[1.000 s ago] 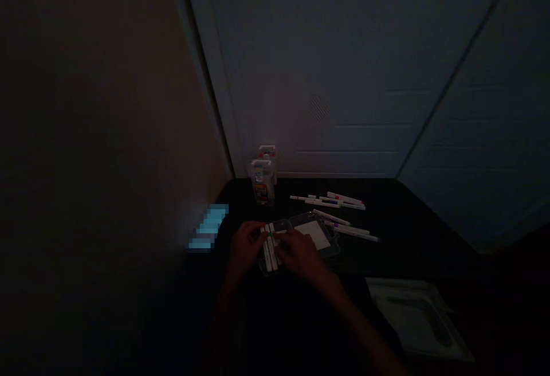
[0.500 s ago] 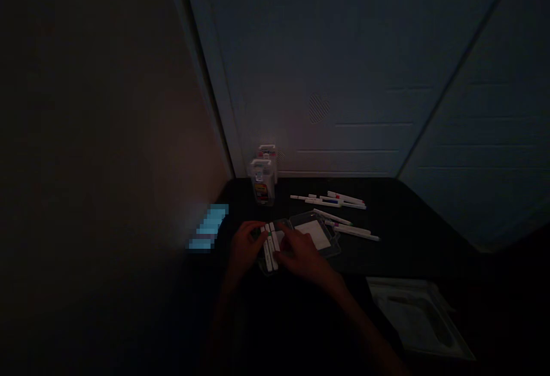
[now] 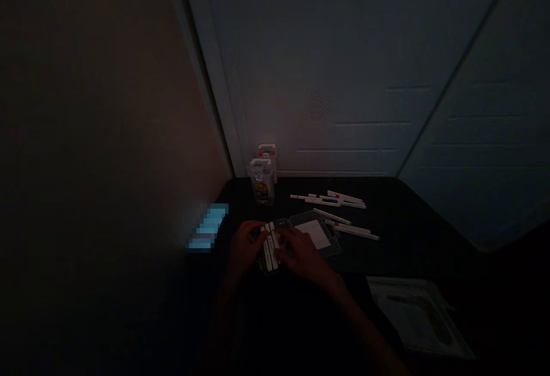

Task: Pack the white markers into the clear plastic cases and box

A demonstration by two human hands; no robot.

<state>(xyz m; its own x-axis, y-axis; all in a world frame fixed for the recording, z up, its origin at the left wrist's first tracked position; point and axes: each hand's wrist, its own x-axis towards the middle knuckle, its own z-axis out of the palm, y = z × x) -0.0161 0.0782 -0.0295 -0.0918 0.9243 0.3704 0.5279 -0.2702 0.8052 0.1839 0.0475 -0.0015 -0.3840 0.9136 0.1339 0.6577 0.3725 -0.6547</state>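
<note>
The scene is very dim. My left hand (image 3: 244,248) and my right hand (image 3: 303,254) rest on either side of a few white markers (image 3: 270,247) lying side by side in a clear plastic case (image 3: 327,242) on a dark table. Both hands' fingers curl against the markers, the left at their left side, the right over their right side. A white card lies in the open part of the case, right of my right hand.
Several loose white markers (image 3: 333,200) lie behind and right of the case. Two clear marker tubs (image 3: 263,180) stand at the back by the wall corner. A pale plastic lid (image 3: 419,316) lies at front right. A blurred bluish patch (image 3: 208,227) sits at the left.
My right hand has shifted slightly over the markers; otherwise nothing has visibly moved.
</note>
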